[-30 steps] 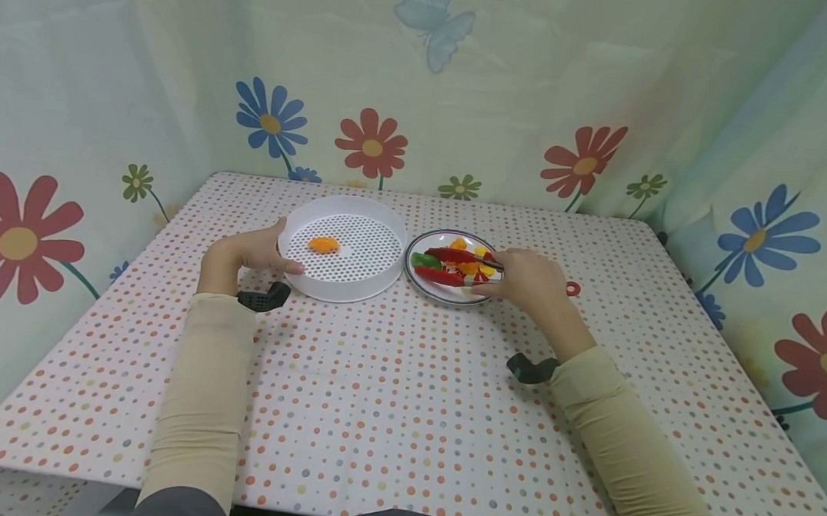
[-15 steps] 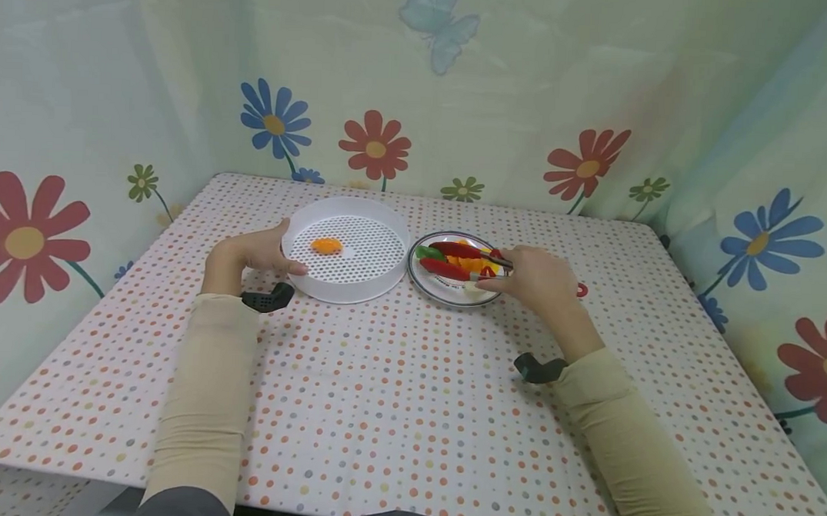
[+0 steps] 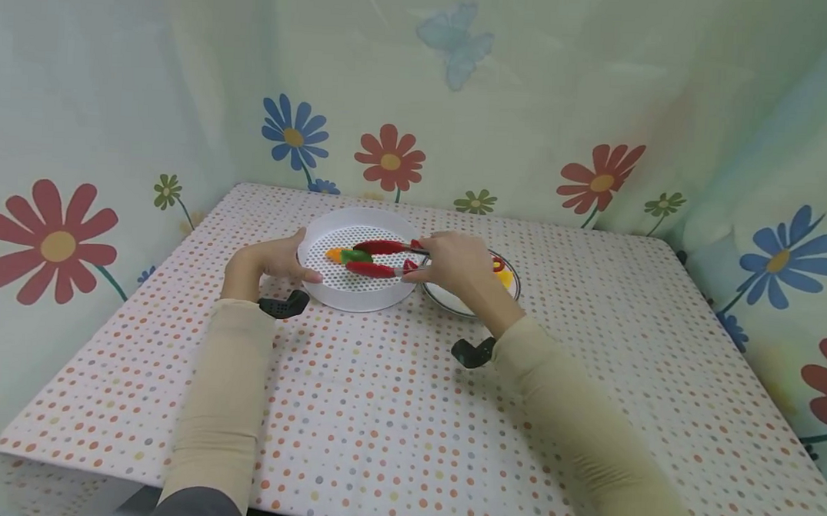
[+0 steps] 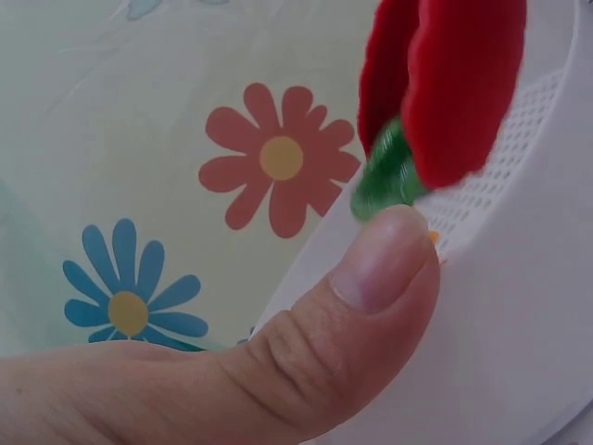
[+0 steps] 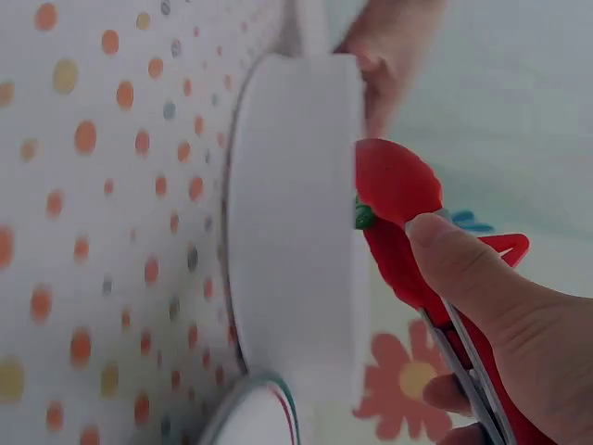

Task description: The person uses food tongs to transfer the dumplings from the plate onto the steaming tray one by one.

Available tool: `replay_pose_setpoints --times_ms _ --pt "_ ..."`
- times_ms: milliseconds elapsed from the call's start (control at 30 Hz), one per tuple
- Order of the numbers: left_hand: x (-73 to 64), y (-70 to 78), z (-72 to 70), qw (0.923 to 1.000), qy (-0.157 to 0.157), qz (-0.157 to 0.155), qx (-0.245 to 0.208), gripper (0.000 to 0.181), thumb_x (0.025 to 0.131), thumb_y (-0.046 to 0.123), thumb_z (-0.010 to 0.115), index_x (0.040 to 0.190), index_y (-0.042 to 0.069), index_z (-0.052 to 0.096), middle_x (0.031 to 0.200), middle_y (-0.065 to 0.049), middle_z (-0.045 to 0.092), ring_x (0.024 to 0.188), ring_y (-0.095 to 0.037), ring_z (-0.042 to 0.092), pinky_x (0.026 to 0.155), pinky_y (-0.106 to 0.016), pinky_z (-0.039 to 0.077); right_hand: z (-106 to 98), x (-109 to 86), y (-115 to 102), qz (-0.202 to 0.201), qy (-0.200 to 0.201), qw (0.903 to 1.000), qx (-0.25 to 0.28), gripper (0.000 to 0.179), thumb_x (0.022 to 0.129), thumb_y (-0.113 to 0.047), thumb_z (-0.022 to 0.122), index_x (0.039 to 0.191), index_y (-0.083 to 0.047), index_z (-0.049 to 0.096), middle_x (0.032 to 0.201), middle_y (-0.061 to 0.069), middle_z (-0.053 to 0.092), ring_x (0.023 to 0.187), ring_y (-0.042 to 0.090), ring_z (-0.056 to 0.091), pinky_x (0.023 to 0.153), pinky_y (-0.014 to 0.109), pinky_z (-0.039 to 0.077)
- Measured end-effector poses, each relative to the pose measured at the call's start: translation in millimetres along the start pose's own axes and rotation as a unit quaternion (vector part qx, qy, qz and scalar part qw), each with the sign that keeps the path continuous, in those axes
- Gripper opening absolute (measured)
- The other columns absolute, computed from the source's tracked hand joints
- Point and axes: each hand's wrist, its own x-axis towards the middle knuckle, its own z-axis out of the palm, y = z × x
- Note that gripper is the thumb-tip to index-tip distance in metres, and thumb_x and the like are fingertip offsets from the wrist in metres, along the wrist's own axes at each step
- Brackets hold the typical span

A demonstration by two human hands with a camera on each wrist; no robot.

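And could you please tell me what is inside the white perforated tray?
An orange piece is visible; red tongs hold a green piece above the tray floor, and what they cover is hidden.

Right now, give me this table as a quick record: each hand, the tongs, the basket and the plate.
Left hand: grips the side of the white perforated basket
Right hand: holds the red tongs
Tongs: pinch a green piece over the basket
Basket contents: one orange piece visible
Dark-rimmed plate: right of the basket, partly hidden by the right hand; yellow food piece visible on it
Surface: dotted tablecloth
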Motion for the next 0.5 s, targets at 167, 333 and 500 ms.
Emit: replay_pose_setpoints --times_ms 167,333,500 --pt "1.9 2.4 7.1 0.9999 0.005 -0.01 0.006 0.124 0.077 0.047 0.075 0.15 0.007 -0.016 0.16 -0.019 -0.006 0.147 -0.039 0.0 0.114 -0.063 0.009 10.6 16.3 -20.8 -0.011 -0.035 0.9993 -0.006 0.077 0.069 -0.072 0.066 0.128 -0.022 0.062 0.118 0.002 0.068 0.102 0.022 0.061 0.078 0.036 0.053" --pt "1.3 3.4 2.6 0.9996 0.01 -0.021 0.017 0.127 0.074 0.052 0.075 0.15 0.007 -0.016 0.16 -0.019 -0.006 0.147 -0.04 0.001 0.113 -0.064 0.01 13.5 26.6 -28.8 -0.012 -0.035 0.9993 -0.008 0.077 0.069 -0.073 0.065 0.127 -0.023 0.063 0.117 0.002 0.068 0.102 0.022 0.06 0.081 0.038 0.053" --pt "1.5 0.8 0.8 0.9999 0.005 -0.013 0.006 0.128 0.073 0.051 0.076 0.15 0.008 -0.016 0.16 -0.018 -0.006 0.147 -0.039 0.0 0.113 -0.063 0.01 14.9 33.8 -34.8 -0.015 -0.036 0.9992 -0.002 0.077 0.069 -0.072 0.065 0.128 -0.023 0.062 0.118 0.002 0.067 0.103 0.022 0.059 0.082 0.04 0.053"
